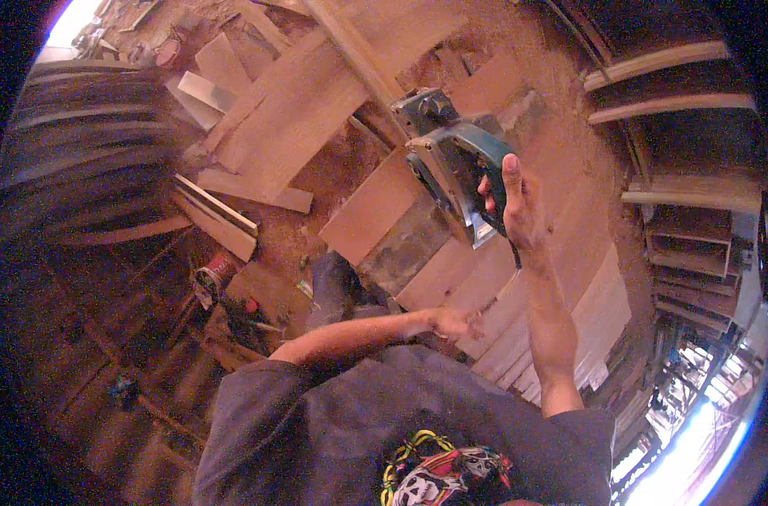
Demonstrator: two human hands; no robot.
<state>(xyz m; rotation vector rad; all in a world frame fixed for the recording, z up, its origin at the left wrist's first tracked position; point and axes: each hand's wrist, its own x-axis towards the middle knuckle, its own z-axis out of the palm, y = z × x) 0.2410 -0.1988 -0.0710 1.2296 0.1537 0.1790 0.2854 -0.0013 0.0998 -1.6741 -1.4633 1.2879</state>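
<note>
My right hand is wrapped round the handle of a teal and grey electric planer, its thumb lying up along the grip. The planer is tilted on its side over several flat wooden boards, and I cannot tell whether it touches them. A dark cord hangs below the handle. My left hand holds nothing; its fingers are apart, above or against the near boards, close to my body.
Wide planks and a long narrow strip lie at the far side. Offcuts and a red tin are to the left, near dark stacked timber. Wooden shelving stands at right. Sawdust covers the floor.
</note>
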